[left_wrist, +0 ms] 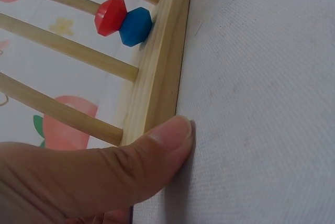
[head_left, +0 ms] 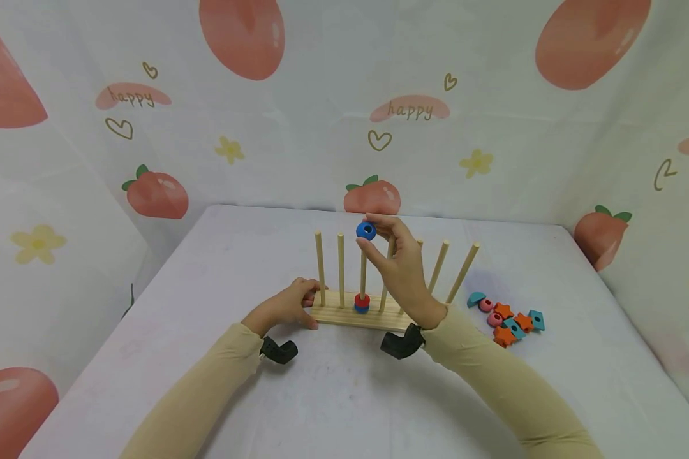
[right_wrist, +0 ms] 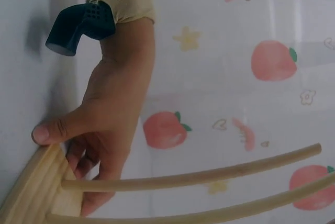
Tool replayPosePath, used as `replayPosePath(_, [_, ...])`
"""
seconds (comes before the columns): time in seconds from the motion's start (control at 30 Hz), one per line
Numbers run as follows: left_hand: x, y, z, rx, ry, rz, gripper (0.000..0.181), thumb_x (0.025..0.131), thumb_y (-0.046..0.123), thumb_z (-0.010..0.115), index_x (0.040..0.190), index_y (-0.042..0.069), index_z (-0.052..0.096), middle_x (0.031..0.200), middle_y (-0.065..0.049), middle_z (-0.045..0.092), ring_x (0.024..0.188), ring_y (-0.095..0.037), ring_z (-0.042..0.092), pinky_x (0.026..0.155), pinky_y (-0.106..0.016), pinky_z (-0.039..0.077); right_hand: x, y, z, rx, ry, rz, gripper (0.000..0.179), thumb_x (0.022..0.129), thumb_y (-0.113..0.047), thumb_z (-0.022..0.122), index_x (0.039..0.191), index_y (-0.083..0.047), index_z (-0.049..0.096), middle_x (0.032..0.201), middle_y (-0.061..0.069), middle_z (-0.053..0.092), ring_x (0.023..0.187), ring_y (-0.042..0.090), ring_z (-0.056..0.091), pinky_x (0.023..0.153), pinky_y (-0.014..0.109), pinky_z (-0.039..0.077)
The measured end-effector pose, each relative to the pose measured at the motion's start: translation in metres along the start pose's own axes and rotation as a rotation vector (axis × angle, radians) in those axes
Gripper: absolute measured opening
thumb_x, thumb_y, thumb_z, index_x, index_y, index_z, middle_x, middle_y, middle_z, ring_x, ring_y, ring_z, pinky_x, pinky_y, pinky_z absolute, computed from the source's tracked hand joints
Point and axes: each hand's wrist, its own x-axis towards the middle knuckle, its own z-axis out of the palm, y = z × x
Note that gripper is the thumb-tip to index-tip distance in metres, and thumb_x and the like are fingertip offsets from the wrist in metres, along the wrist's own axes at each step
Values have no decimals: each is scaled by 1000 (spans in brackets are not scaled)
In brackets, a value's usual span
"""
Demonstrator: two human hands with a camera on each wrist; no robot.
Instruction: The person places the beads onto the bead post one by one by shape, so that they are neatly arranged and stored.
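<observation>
A wooden peg board [head_left: 339, 315] with a row of upright pegs stands on the table. My left hand [head_left: 289, 305] grips its left end, the thumb [left_wrist: 152, 156] on the front edge and the fingers behind; the right wrist view also shows this left hand [right_wrist: 112, 114]. Between thumb and fingertips my right hand [head_left: 404, 268] pinches a blue bead [head_left: 359, 233] with a hole, at the top of the third peg from the left. Whether the peg enters the hole I cannot tell. Low on that peg, a red bead [head_left: 362, 299] sits over another blue bead [left_wrist: 136, 26].
Right of the board lies a loose group of pieces: orange stars [head_left: 503, 336], pink beads [head_left: 486, 305], and teal pieces [head_left: 536, 320]. Beyond the table [head_left: 252, 242] hangs a fruit-printed cloth [head_left: 310, 127]. A black device [head_left: 402, 343] is worn on each wrist.
</observation>
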Motion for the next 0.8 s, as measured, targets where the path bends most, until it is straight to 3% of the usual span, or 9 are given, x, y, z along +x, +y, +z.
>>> replayPosePath(0.37, [1, -2, 0, -5, 0, -9, 76, 67, -5, 85, 134, 4, 49, 126, -18, 39, 120, -31, 49, 102, -39, 45, -5, 2, 7, 117, 51, 194, 37, 89, 0, 67, 121, 4, 49, 115, 14, 54, 104, 13, 53, 93, 25, 45])
replayPosePath(0.8, [1, -2, 0, -6, -1, -17, 77, 67, -5, 84, 135, 5, 49, 127, -18, 38, 121, -31, 47, 102, -39, 45, -30, 22, 10, 75, 42, 357, 32, 89, -9, 69, 115, -1, 54, 110, 12, 59, 102, 14, 55, 91, 27, 47])
